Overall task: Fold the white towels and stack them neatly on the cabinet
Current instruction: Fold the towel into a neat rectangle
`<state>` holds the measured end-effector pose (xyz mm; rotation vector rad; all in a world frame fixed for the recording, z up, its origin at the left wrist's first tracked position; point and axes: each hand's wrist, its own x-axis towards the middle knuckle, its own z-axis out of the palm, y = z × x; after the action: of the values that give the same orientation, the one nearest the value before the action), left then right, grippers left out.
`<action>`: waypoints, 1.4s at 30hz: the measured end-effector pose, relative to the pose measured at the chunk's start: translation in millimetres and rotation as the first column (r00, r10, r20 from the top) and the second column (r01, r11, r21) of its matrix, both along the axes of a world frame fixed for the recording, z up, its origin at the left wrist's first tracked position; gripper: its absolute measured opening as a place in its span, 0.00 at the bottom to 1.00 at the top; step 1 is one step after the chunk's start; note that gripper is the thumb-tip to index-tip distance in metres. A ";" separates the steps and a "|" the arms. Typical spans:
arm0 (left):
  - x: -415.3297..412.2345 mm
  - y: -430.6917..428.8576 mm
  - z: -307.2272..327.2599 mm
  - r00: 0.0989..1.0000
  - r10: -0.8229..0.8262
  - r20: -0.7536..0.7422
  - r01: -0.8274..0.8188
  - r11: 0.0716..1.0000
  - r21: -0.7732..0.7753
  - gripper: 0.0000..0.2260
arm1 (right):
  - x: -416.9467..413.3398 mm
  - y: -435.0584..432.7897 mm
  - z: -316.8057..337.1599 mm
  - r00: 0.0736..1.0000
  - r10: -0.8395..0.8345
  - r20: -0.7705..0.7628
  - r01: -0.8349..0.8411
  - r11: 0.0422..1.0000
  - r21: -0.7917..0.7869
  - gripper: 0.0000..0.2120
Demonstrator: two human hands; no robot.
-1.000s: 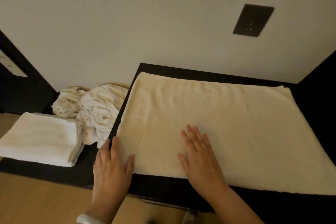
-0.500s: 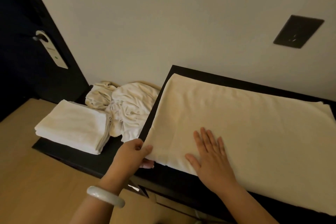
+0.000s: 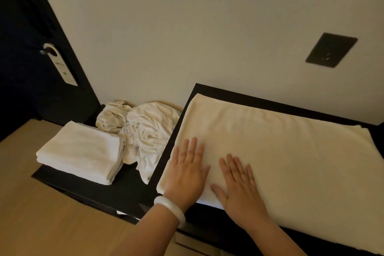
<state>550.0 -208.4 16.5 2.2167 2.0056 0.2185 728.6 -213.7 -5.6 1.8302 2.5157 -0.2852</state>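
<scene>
**Figure: Smoothing a half-folded towel on the cabinet top**

The dark cabinet (image 3: 270,102) stands against the wall and has two levels. The spread towel (image 3: 291,158) covers nearly all of the higher level. It lies flat, and layered edges at its far right corner suggest it is already doubled. Its left edge runs along the cabinet's left edge and its near edge lies close to the front edge, probably squared to the top so that the next fold comes out straight.

On the lower level (image 3: 133,183), to the left, a crumpled heap of towels (image 3: 149,131) sits at the back against the wall, apparently waiting its turn. The folded stack (image 3: 83,151) lies just in front of it at the left end, touching the heap. The stack is kept apart from the working surface, so the finished pile is not disturbed.

The left hand (image 3: 187,170) and the right hand (image 3: 239,189) rest side by side on the spread towel's near left corner. Each hand's grip is wide, with straight fingers pressed flat and nothing held. This posture suits pressing out creases and pinning the cloth before it is folded again. A pale bracelet (image 3: 172,211) circles the left wrist.

One towel is part-folded and the heap remains, so the task looks unfinished.
</scene>
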 end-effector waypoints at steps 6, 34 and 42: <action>-5.1 3.9 -23.8 0.991 0.105 -0.083 -0.107 0.994 -0.024 0.35 | 7.3 3.3 6.7 0.991 0.019 -0.135 -0.027 0.998 -0.064 0.33; 222.4 93.2 -8.2 0.959 -0.275 -0.073 0.274 0.961 -0.025 0.28 | 352.6 -2.7 0.2 0.891 -0.455 -0.008 0.455 0.890 0.037 0.29; 250.2 124.1 -18.3 0.959 -0.280 -0.043 0.277 0.959 -0.061 0.28 | 344.3 36.2 11.6 0.838 -0.522 -0.159 0.539 0.837 0.092 0.31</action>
<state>800.2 -84.3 -1.8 2.4562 1.6713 0.0740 1072.9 -177.5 6.0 2.6277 2.0736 -0.2474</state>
